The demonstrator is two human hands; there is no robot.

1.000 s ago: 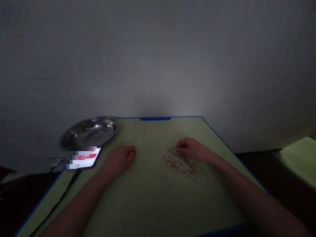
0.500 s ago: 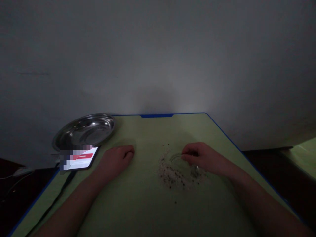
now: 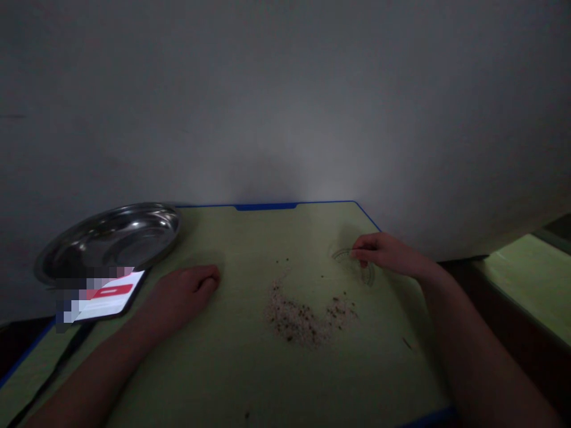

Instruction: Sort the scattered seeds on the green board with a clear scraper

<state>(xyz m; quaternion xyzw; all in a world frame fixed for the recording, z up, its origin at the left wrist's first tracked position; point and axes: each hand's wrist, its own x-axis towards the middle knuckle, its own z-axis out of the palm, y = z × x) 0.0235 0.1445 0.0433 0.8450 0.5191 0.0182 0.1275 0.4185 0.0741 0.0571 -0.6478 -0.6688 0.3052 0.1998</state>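
My right hand (image 3: 382, 252) pinches a clear plastic protractor (image 3: 342, 254) by its edge, above the far right part of the table. Part of the protractor is hidden behind my fingers. Nearer to me and left of that hand lies a curved heap of pale grains mixed with dark bits (image 3: 301, 324), spread thin in an arc. My left hand (image 3: 187, 292) rests on the table as a loose fist, left of the grains and apart from them, with nothing visible in it.
A shiny steel basin (image 3: 120, 238) stands at the back left. In front of it lies a phone (image 3: 109, 300) with a lit screen and a dark strap (image 3: 53, 371). The blue-edged green table (image 3: 214, 380) meets a grey wall (image 3: 285, 107). Another green surface (image 3: 535, 279) is at the right.
My right hand has moved the protractor through the grains, leaving them in an arc, then lifted away to the far right. My left hand stays a fist on the table. The view has shifted slightly right.
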